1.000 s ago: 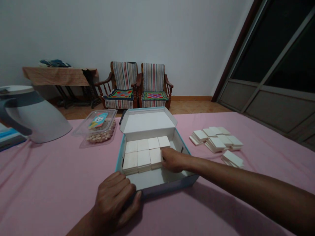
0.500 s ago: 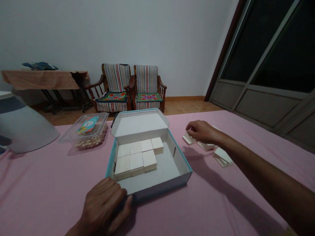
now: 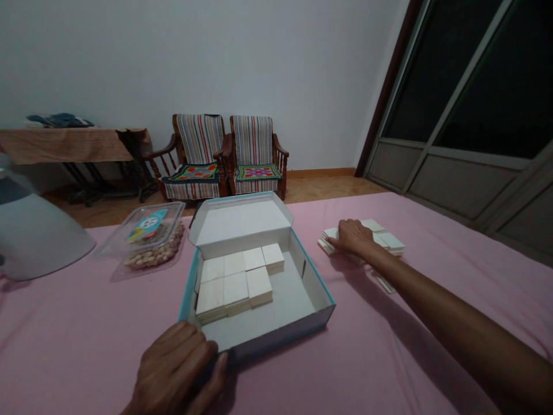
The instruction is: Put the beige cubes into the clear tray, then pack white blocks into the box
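My left hand [image 3: 177,363] is closed on the front left corner of an open cardboard box [image 3: 283,337], its thumb along the outside of the front wall. Stacked square white tiles [image 3: 235,285] stand in two rows in the left part of the box. My right hand [image 3: 354,235] reaches over loose stacks of similar white tiles [image 3: 391,242] on the cloth, right of the box. Its thumb lies against the leftmost stack and its fingers curl over the top, so it is closed on tiles there. The far fingertips are partly hidden.
A clear plastic tub of nuts [image 3: 151,248] stands left of the box on the pink tablecloth [image 3: 108,334]. At the far left is a large grey-white cone-shaped object [image 3: 34,230]. Two wooden armchairs [image 3: 254,150] stand beyond the table. The box lid [image 3: 242,216] tilts back.
My right hand has lowered onto the tile stacks and its fingers have spread over them. My left hand stays on the box corner. The view has shifted slightly.
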A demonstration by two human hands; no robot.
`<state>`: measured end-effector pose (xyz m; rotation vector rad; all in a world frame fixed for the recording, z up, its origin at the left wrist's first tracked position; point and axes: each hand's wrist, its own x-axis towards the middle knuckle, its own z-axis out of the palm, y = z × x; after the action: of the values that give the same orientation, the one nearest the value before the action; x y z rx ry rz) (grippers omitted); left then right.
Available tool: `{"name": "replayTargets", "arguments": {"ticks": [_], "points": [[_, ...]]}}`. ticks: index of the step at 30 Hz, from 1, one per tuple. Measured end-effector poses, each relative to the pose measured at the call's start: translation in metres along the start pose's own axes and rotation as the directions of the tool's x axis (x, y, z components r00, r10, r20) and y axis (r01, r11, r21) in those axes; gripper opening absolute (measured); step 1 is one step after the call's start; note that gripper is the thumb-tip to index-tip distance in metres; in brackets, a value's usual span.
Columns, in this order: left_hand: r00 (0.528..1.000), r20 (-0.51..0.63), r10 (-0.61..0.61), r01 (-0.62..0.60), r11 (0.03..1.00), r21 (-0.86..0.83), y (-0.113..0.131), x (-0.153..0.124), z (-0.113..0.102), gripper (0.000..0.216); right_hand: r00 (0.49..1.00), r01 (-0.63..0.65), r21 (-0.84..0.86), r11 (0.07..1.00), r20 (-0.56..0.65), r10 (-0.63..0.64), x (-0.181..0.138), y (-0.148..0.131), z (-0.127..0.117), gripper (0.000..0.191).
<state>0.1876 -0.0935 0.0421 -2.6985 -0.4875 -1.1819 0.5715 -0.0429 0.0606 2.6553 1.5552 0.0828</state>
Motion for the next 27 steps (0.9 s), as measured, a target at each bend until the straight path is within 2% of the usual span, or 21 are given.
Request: {"name": "replayTargets", "arguments": {"ticks": [14, 20, 27], "points": [[1.0, 0.0, 0.003, -0.003, 1.0, -0.008, -0.002, -0.001, 0.001, 0.017, 0.994, -0.084, 0.034, 0.996, 0.068, 0.082, 0.019, -0.012, 0.008, 0.063], [1.0, -0.002, -0.007, 0.007, 1.0, -0.004, -0.001, -0.002, 0.001, 0.016, 0.996, -0.042, 0.035, 0.999, 0.086, 0.039, 0.013, -0.014, 0.006, 0.064], [1.0, -0.027, 0.007, -0.007, 1.0, -0.004, 0.001, 0.003, -0.001, 0.018, 0.998, -0.039, 0.028, 0.999, 0.046, 0.038, 0.009, -0.021, 0.005, 0.065]]}}
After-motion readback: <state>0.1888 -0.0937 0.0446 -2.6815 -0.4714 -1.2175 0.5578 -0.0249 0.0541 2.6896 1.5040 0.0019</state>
